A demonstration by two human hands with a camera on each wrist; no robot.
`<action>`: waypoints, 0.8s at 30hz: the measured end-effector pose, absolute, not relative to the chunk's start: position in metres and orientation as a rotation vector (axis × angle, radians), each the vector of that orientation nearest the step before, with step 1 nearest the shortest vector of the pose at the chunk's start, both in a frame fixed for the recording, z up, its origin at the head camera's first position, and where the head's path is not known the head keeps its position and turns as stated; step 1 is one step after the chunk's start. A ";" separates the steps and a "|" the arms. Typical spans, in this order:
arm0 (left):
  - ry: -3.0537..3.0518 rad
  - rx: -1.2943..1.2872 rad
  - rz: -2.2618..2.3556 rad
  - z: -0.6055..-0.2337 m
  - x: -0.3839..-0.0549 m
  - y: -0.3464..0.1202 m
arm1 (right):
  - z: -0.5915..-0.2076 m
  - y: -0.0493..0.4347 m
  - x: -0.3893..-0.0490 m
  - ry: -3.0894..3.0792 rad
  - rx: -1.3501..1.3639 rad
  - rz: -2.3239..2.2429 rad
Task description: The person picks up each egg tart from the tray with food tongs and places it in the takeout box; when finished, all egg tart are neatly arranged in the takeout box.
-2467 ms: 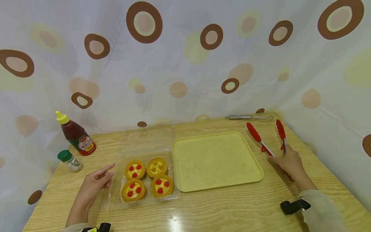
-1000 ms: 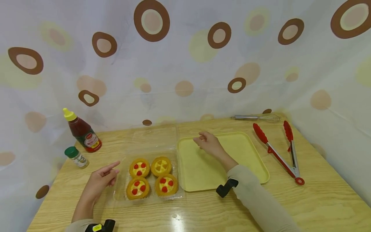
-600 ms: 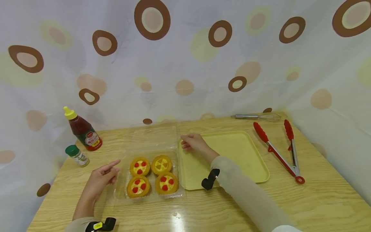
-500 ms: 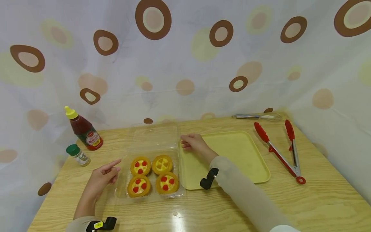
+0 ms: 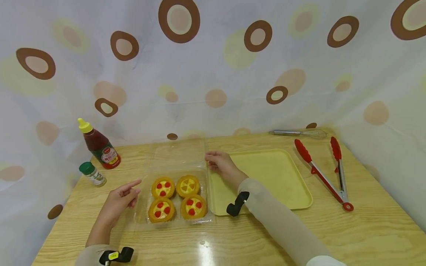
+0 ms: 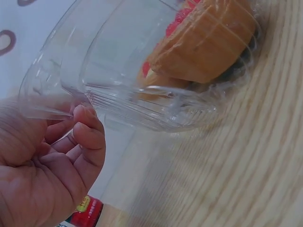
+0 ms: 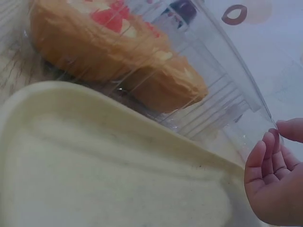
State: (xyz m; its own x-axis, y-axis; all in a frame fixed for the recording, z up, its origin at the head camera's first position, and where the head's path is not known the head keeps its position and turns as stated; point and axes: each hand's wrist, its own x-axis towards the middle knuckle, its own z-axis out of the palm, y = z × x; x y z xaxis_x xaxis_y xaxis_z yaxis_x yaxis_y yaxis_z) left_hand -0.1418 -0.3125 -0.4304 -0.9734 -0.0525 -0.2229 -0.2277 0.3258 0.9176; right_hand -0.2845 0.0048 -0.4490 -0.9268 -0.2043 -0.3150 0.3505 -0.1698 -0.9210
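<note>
A clear plastic clamshell box [image 5: 178, 224] lies open on the table, its lid [image 5: 178, 153] folded back toward the wall. Several tarts [image 5: 194, 207] sit in its base, most topped with red pieces, one with yellow wedges. At the box's left edge is my left hand [image 5: 116, 203]; in the left wrist view its curled fingers [image 6: 90, 137] hold the clear rim. My right hand [image 5: 223, 168] reaches over the tray's left corner and pinches the box's right edge close to the lid fold, with thumb and fingertips [image 7: 271, 142] meeting on the plastic.
A yellow tray [image 5: 259, 177] stands right beside the box. Red-tipped tongs [image 5: 327, 183] lie spread at the right, and a whisk [image 5: 299, 133] lies at the back. A red sauce bottle [image 5: 103, 149] and a green-capped shaker [image 5: 93, 174] stand at the left.
My right hand has let go of the tongs, leaving them on the table, and moved left across the tray to the box's edge. My left hand has stayed by the box.
</note>
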 end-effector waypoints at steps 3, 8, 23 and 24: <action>2.442 -0.224 1.711 -0.430 -0.142 -0.311 | -0.448 0.005 -0.284 1.733 0.150 -2.191; 2.443 -0.218 1.692 -0.430 -0.142 -0.308 | -0.446 0.007 -0.282 1.727 0.087 -2.271; 2.387 -0.218 1.693 -0.420 -0.134 -0.313 | -0.434 0.019 -0.265 1.915 -0.129 -2.150; 2.367 -0.210 1.700 -0.419 -0.132 -0.314 | -0.434 0.020 -0.263 1.924 -0.153 -2.136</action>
State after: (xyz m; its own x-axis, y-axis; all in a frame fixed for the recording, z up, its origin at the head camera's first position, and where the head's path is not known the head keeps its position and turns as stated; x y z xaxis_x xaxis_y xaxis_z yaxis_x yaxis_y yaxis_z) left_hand -0.1324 -0.3141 -0.4188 -0.9657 0.0120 -0.2594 -0.2420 0.3209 0.9157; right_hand -0.2634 0.0195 -0.4342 -0.9601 -0.2626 -0.0965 0.1232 -0.0874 -0.9885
